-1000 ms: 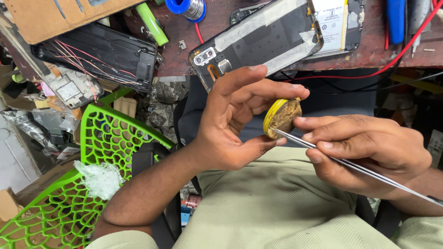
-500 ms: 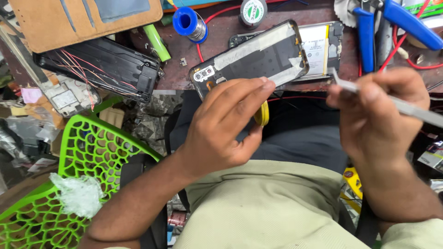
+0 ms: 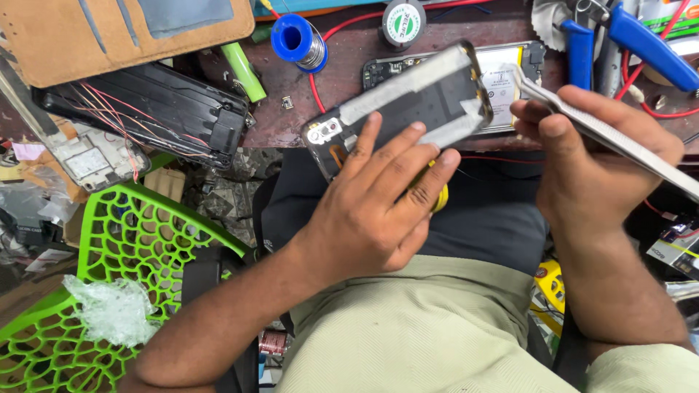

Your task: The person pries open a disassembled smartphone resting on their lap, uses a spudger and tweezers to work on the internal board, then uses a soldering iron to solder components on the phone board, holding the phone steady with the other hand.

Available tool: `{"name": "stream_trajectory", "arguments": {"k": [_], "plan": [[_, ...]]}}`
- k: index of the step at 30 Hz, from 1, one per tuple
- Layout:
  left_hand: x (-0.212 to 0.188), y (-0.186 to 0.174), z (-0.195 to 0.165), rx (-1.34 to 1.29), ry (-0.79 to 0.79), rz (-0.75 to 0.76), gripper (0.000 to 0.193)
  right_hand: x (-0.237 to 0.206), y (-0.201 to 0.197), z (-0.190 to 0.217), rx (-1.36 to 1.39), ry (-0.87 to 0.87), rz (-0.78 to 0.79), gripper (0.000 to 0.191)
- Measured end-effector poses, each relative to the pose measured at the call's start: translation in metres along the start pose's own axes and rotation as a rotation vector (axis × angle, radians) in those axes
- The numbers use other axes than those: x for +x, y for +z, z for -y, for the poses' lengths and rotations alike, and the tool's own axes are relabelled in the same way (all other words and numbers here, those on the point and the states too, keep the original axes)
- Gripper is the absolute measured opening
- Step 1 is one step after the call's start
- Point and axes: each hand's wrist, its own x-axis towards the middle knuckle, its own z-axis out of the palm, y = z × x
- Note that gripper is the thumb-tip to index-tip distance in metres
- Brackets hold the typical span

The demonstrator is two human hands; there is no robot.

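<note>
My left hand lies palm down over my lap, fingers stretched forward and close together, their tips resting on the near edge of the opened phone back that hangs over the bench edge. Under my fingers a small round yellow tin peeks out; I seem to be holding it against my palm, though only a sliver of it shows, so I can't be sure of the grip.

My right hand is off to the right of the left, raised at the bench edge, thumb and forefinger pressed together on a pair of metal tweezers. Their tip reaches toward the far right corner of the phone, over the second phone body with its white battery lying just behind.

Beyond my left fingertips stand a blue spool of solder wire and a round green-labelled tin, with a red wire running between them. Beyond my right hand lie blue-handled pliers. To the left of my left arm sit a black casing with thin wires, a brown wallet and a green plastic chair.
</note>
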Motion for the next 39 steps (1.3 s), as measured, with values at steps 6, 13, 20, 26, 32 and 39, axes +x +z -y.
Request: {"name": "stream_trajectory", "arguments": {"k": [6, 13, 20, 26, 32, 39], "plan": [[-0.003, 0.011, -0.013, 0.066, 0.013, 0.031, 0.051, 0.003, 0.010, 0.013, -0.402, -0.352, 0.087, 0.013], [-0.004, 0.016, -0.009, 0.139, 0.034, 0.028, 0.046, -0.001, 0.016, 0.018, -0.333, -0.269, 0.110, 0.020], [-0.005, 0.017, -0.010, 0.126, 0.022, 0.044, 0.045, 0.000, 0.017, 0.019, -0.353, -0.240, 0.135, 0.022], [-0.006, 0.017, -0.009, 0.125, 0.019, 0.057, 0.047, 0.001, 0.018, 0.014, -0.402, -0.278, 0.120, 0.022], [-0.007, 0.017, -0.008, 0.145, 0.027, 0.065, 0.047, 0.005, 0.023, 0.011, -0.372, -0.319, 0.117, 0.021], [-0.006, 0.016, -0.009, 0.132, 0.022, 0.082, 0.043, 0.010, 0.027, 0.017, -0.460, -0.383, 0.103, 0.023]]}}
